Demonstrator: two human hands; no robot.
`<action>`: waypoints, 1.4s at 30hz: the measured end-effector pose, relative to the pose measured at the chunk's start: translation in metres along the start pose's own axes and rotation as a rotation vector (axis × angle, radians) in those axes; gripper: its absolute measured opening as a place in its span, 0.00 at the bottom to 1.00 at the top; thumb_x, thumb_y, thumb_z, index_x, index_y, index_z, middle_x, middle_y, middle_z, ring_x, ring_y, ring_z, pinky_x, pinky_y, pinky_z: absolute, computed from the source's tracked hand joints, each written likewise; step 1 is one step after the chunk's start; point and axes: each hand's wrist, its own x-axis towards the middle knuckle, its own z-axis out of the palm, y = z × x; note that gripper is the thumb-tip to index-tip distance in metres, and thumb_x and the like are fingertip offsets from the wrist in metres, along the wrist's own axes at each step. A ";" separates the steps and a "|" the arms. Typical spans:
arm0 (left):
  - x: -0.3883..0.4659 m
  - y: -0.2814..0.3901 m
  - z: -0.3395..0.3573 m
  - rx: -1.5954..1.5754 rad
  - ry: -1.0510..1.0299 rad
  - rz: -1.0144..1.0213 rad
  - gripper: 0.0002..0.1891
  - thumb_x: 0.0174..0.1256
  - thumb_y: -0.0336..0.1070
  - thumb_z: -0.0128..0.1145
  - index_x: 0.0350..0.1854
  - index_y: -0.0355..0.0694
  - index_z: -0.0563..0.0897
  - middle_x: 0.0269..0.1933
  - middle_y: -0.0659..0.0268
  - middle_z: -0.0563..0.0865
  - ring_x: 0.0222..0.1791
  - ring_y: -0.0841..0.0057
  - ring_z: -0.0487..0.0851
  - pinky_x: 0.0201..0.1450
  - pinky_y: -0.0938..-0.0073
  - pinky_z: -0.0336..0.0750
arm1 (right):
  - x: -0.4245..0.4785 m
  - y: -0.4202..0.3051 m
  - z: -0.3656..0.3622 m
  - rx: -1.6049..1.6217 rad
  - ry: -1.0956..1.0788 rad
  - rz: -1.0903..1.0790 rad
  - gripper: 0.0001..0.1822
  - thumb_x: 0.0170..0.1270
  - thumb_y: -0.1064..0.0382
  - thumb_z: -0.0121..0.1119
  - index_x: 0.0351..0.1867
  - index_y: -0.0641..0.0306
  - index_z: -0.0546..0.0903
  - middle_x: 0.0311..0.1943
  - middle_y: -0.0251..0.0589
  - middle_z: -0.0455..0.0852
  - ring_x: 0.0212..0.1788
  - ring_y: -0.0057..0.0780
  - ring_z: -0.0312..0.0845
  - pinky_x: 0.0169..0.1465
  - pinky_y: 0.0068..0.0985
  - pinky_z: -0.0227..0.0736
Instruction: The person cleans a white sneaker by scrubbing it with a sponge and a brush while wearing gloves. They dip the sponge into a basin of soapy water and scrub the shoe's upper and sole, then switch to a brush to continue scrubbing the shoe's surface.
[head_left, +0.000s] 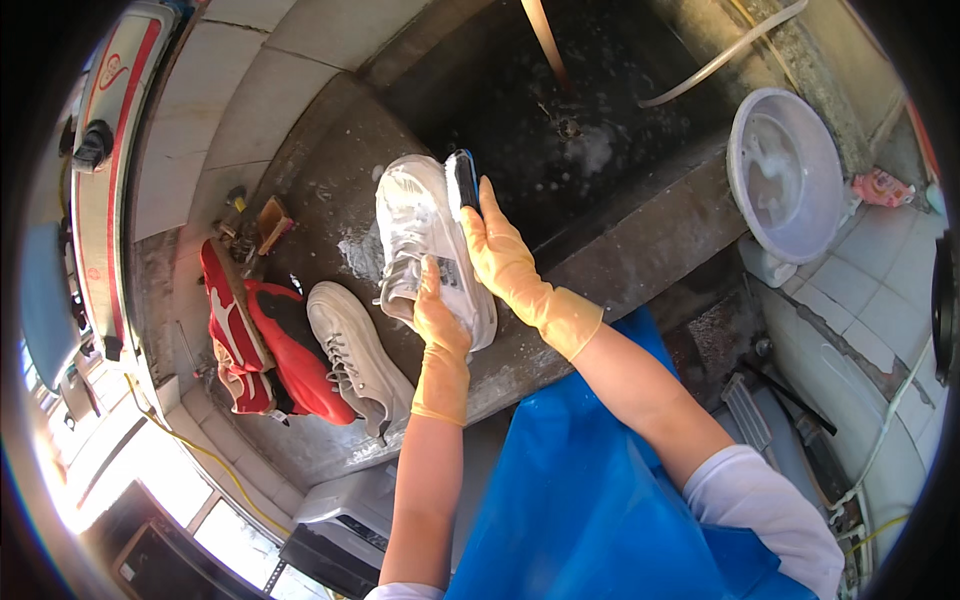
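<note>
In a yellow rubber glove, my left hand (439, 319) grips a white lace-up sneaker (411, 202) at its opening, with the thumb along the tongue. The sneaker's toe points away from me, and suds whiten its upper. My right hand (510, 259), gloved alike, holds a scrub brush (463, 180) with a black and blue back. Its white bristles face the sneaker's side near the toe; whether they touch it is hard to tell. Left of the sneaker, a patch of foam (364, 251) lies on the wet concrete ledge (315, 180).
A beige sneaker (352, 349), a red and black shoe (300, 352) and red-and-white shoes (232, 315) lie at the left. Behind them is a small wooden-backed brush (274, 223). Beyond lies a dark, wet basin (600, 150) with a hose (727, 52). A plastic washbowl (817, 180) holds sudsy water.
</note>
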 end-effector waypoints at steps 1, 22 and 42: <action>-0.002 0.002 0.001 0.018 0.005 -0.001 0.28 0.77 0.47 0.55 0.71 0.35 0.72 0.64 0.59 0.80 0.63 0.61 0.79 0.69 0.61 0.71 | 0.000 -0.001 0.003 0.022 0.034 -0.011 0.31 0.81 0.59 0.48 0.77 0.71 0.56 0.48 0.75 0.82 0.47 0.67 0.81 0.50 0.42 0.77; 0.008 0.002 -0.013 -0.075 0.161 -0.086 0.27 0.70 0.42 0.66 0.67 0.35 0.76 0.58 0.61 0.84 0.55 0.64 0.83 0.60 0.63 0.79 | 0.087 -0.016 0.013 -0.433 -0.102 -0.455 0.33 0.76 0.63 0.54 0.78 0.67 0.59 0.32 0.60 0.83 0.33 0.55 0.83 0.38 0.40 0.76; 0.015 -0.017 -0.041 -0.037 0.306 -0.140 0.30 0.65 0.40 0.71 0.68 0.36 0.79 0.66 0.63 0.80 0.67 0.68 0.74 0.70 0.67 0.69 | 0.108 -0.041 -0.006 -0.511 -0.327 -0.287 0.29 0.78 0.55 0.56 0.75 0.65 0.66 0.43 0.63 0.86 0.44 0.57 0.85 0.48 0.39 0.79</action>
